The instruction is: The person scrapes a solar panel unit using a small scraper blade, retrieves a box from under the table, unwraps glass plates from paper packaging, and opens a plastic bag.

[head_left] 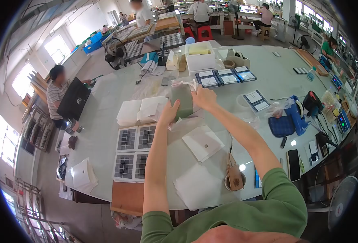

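Observation:
A flat grey-green rectangular block lies in pale crinkled wrapping between my two hands. My left hand grips its near left side, thumb on top of it. At its upper right edge my right hand has its fingers closed at the white wrapping; what exactly they pinch is hidden. Left of the block lie stacks of white sheets. Closer to me are framed panels with dark grids. White sheets with a small round piece lie below my right forearm.
Beyond my hands stand blue-edged trays and a white box. To the right are a blue pouch, a blue tape dispenser and a phone. A person sits at the left behind a dark laptop.

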`<state>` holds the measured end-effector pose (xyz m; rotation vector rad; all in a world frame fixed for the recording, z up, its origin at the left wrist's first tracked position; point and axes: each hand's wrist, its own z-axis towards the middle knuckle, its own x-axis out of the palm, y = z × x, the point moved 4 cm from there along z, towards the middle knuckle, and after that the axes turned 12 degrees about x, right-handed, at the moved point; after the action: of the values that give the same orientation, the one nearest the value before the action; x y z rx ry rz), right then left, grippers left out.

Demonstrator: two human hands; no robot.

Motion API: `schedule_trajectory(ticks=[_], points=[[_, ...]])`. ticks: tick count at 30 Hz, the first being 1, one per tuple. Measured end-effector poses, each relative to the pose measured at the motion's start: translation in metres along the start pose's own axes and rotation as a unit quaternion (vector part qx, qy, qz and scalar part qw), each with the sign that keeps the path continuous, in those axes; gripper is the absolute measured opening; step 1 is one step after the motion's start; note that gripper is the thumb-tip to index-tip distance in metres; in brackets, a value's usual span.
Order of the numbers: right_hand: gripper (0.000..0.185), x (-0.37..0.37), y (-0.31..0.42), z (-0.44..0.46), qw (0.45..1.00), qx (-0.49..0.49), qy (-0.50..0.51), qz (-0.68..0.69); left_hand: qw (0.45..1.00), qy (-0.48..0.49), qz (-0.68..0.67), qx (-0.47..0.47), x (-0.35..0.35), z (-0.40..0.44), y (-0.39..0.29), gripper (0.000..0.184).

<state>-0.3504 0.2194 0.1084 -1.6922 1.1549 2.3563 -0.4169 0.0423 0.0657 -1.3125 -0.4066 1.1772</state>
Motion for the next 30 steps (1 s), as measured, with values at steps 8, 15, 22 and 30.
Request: schedule_trajectory(ticks=[8,15,22,30], points=[[0.033,0.024,-0.044,0.032,0.998,0.018,-0.037,0.052,0.999,0.015,-0.028,-0.036,0.000,-0.006,-0.008,0.049],[0.038,0.043,-0.087,0.036,0.954,0.120,0.015,0.273,0.997,0.025,-0.030,-0.067,-0.004,-0.011,-0.023,0.048],[0.036,-0.068,0.002,-0.053,0.902,-0.255,-0.257,0.233,0.999,0.019,-0.048,0.008,0.001,0.001,0.005,0.040],[0.032,0.004,0.025,-0.063,0.944,-0.294,-0.072,0.134,0.997,0.021,-0.059,-0.049,-0.003,-0.010,-0.019,0.040]])
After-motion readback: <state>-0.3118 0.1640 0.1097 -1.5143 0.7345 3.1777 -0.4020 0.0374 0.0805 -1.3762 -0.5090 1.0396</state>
